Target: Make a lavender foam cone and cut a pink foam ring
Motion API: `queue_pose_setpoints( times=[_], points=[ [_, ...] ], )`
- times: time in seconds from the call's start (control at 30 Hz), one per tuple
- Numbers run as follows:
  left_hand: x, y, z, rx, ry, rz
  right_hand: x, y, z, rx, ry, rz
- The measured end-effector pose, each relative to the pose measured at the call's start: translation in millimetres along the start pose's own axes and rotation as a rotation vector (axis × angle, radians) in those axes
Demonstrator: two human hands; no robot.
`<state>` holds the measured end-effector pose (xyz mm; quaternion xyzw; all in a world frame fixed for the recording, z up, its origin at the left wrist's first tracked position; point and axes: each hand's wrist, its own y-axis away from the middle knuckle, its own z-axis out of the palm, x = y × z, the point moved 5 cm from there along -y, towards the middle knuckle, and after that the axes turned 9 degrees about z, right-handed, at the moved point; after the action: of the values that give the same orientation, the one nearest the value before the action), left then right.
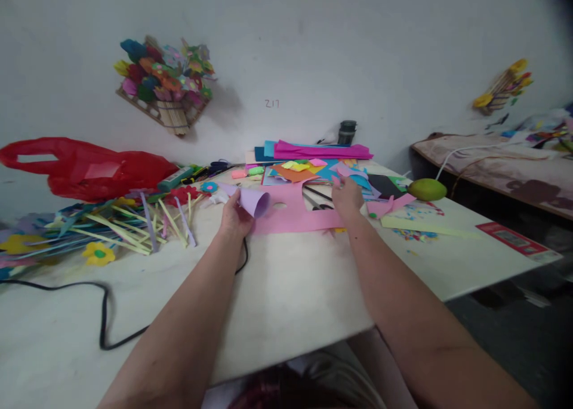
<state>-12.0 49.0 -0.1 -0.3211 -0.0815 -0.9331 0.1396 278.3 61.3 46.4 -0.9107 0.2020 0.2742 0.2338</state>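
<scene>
A lilac sheet (256,201), curled into a cone, is gripped at its lower edge by my left hand (235,218). Beneath it lies a pink sheet (286,209) with a small round hole and a cut-out at its right. My right hand (348,199) is over the right end of the pink sheet, beside a heap of coloured scraps, its fingers drawn together; what they hold, if anything, is hidden. Black-handled scissors (323,206) lie in the cut-out, just left of my right hand.
Strips and flowers (129,224) are heaped at the left, before a red plastic bag (107,167). Folded sheets (322,151) and a dark bottle (347,132) stand at the back. A green-yellow fruit (427,189) is at the right. A black cable (104,313) crosses the front left.
</scene>
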Motion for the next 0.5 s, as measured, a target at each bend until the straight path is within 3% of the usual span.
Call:
queue_pose_setpoints(
  times=[0.07,0.13,0.3,0.4,0.5],
  points=[
    [0,1,3,0.015,0.014,0.007,2,1,-7,0.104,0.048,-0.01],
    [0,3,6,0.031,0.033,0.019,-12,9,0,0.067,0.074,-0.172],
    [5,3,11,0.037,0.076,0.075,-55,53,45,-0.297,0.143,-0.687],
    [6,0,10,0.009,0.058,0.098,-59,74,68,-0.54,0.236,-0.781],
    [8,-3,10,-0.037,0.035,0.15,-58,84,70,-0.675,0.248,-0.775]
  ],
)
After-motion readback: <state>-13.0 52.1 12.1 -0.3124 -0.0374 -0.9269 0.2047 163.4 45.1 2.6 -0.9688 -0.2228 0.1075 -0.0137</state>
